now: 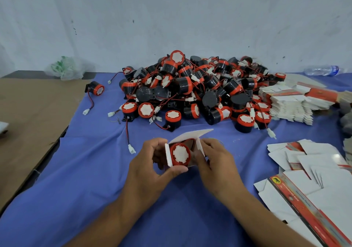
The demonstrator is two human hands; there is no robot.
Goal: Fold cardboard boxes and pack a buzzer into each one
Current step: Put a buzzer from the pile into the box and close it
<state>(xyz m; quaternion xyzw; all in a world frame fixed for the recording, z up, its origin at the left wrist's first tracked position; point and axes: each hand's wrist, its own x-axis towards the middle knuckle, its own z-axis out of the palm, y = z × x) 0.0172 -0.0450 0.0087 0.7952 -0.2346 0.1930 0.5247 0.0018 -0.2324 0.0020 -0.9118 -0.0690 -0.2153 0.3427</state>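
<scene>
In the near middle, above the blue cloth [91, 170], our left hand [152, 163] curls round a small white box [190, 134] with its flaps open and a red-faced buzzer [180, 153] inside, our right hand [215, 161] pinches its right flap, and the buzzer pile [200, 86] lies beyond.

buzzer [179, 154] in box [187, 138], pile [198, 86] behind

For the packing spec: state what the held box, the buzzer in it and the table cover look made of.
The box looks like thin matt white cardboard: its flaps hold sharp creases. The buzzer seems moulded plastic, its red rim glossy, its white face matt, perhaps a sticker. The cover is likely matt blue cloth: it wrinkles.
</scene>
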